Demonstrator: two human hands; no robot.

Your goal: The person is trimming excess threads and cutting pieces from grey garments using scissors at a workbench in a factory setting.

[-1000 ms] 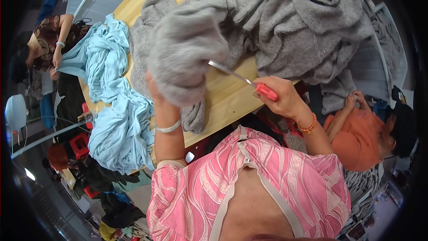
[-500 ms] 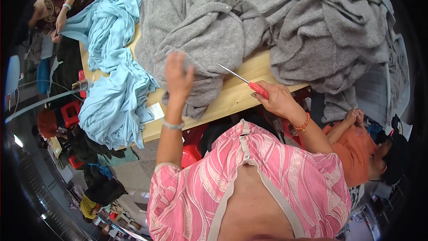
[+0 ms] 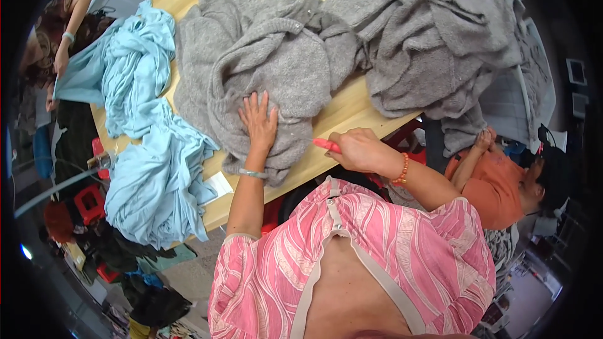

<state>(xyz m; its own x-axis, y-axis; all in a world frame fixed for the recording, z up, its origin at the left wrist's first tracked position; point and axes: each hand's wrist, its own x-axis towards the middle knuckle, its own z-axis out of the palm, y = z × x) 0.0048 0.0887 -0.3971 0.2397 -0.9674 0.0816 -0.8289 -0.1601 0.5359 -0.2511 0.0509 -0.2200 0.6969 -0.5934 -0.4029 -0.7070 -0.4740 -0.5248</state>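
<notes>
Head view: left of the grey knit (image 3: 264, 69) on the table (image 3: 352, 110) lies blue cloth (image 3: 144, 150). Left hand (image 3: 259, 122) presses flat, open, on the knit's near edge. Right hand (image 3: 358, 149), right of it, grips a red-handled tool (image 3: 326, 145), perhaps scissors.

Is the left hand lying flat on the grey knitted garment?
Yes, the left hand rests palm down with fingers spread on the grey knitted garment on the wooden table.

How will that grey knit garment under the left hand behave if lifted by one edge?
Likely floppy: the grey knit garment lies bunched in soft folds under the left hand. Probably drags rather than slides, since its fuzzy knit rests on the wooden table. Its hem overhanging the table edge suggests it would sag.
</notes>
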